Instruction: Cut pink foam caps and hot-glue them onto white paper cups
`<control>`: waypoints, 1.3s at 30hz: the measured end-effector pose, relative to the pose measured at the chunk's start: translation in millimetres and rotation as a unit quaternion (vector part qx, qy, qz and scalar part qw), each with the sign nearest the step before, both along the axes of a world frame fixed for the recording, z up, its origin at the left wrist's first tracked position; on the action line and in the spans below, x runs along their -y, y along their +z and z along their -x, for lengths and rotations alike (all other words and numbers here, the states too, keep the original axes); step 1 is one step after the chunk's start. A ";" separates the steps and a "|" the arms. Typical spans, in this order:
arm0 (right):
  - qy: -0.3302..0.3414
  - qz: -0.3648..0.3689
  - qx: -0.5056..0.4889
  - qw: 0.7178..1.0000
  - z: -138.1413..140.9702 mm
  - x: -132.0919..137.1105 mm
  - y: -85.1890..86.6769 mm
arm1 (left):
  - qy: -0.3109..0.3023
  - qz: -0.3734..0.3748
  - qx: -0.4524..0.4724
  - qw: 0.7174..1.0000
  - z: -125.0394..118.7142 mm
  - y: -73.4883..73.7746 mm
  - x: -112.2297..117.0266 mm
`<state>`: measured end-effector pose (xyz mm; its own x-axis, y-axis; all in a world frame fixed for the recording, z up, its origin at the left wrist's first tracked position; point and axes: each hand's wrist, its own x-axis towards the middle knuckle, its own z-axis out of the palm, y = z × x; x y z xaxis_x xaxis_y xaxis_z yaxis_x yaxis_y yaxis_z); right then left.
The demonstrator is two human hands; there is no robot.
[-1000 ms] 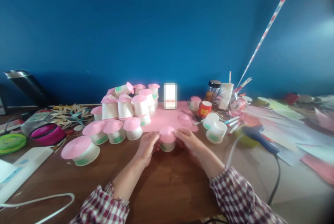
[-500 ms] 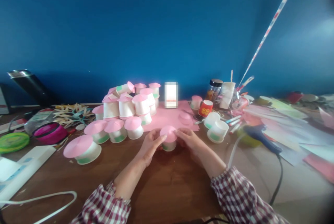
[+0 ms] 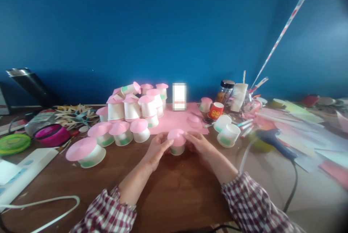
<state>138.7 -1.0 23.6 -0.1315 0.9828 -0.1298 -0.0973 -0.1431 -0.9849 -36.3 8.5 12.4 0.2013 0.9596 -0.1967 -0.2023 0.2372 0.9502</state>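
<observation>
Between my hands, on the brown table, stands an upside-down white paper cup [image 3: 177, 150] with a green patch and a pink paper cone [image 3: 176, 137] on top like a roof. My left hand [image 3: 160, 148] is closed on the cone's left edge, thumb on the paper. My right hand [image 3: 198, 144] pinches the cone's right side; its lower fingers are partly hidden behind the cup. To the left are several like cups with pink cone roofs [image 3: 121, 128], some piled on each other. A sheet of pink paper [image 3: 174, 126] lies just beyond my hands.
On the right are two white paper cups [image 3: 228, 134], a red cup [image 3: 216, 111], a lidded jar [image 3: 225, 91], markers and a blue glue gun [image 3: 282, 146] with its cord. A white power strip [image 3: 29, 169], a magenta case [image 3: 52, 135] and popsicle sticks [image 3: 76, 115] lie on the left.
The view has shifted slightly. My right fingertips have moved a little along the cone's right side; both hands stay on the cone, and the cup stands in the same place.
</observation>
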 end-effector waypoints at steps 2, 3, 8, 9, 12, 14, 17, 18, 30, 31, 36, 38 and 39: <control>-0.004 0.000 0.006 1.000 -0.7 1.0 2.2 | 0.005 0.002 -0.002 1.000 -1.3 0.2 -0.5; -0.005 -0.002 0.012 1.000 -1.2 1.3 3.2 | 0.004 0.001 -0.004 1.000 -1.6 0.2 -0.7; 0.013 -0.014 0.037 0.999 -3.2 0.2 2.2 | -0.010 -0.009 -0.020 1.000 0.8 0.1 -0.1; 0.017 -0.013 0.040 0.999 -3.3 -0.2 0.8 | -0.016 -0.012 -0.022 1.000 1.6 -0.2 0.0; 0.019 -0.001 0.037 0.999 -3.1 -1.2 -3.2 | -0.025 -0.018 -0.027 0.999 2.6 -1.7 -0.2; 0.024 0.008 0.026 0.999 -3.2 -1.0 -4.3 | -0.019 -0.016 -0.027 0.999 1.9 -2.6 -0.7; 0.038 0.024 0.001 0.999 -4.0 0.3 -3.0 | -0.010 -0.010 -0.024 1.000 0.5 -2.2 -1.1; 0.043 0.029 -0.007 0.999 -4.2 0.8 -2.1 | -0.009 -0.008 -0.025 1.000 0.3 -1.6 -0.9; 0.038 -0.004 0.032 0.999 -3.3 1.1 -1.5 | -0.023 -0.014 -0.030 0.999 2.8 -0.5 0.3; 0.038 0.005 0.024 0.999 -3.6 1.1 -1.4 | -0.026 -0.015 -0.032 0.999 2.8 -0.5 0.4; 0.027 0.037 0.008 0.999 -2.3 0.8 -2.1 | -0.027 -0.025 -0.028 0.999 2.8 -0.6 0.8; 0.027 0.038 0.006 0.999 -1.7 0.7 -2.6 | -0.027 -0.025 -0.028 0.999 2.7 -0.8 0.7; 0.027 0.039 0.006 0.999 -1.7 0.7 -2.6 | -0.027 -0.024 -0.029 0.999 2.6 -0.9 0.6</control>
<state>140.4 -1.7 20.9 -0.1813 0.9615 -0.2068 -0.0755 -0.2232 -0.9718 -38.9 7.9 11.5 0.2421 0.9565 -0.1631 -0.1354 0.1998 0.9705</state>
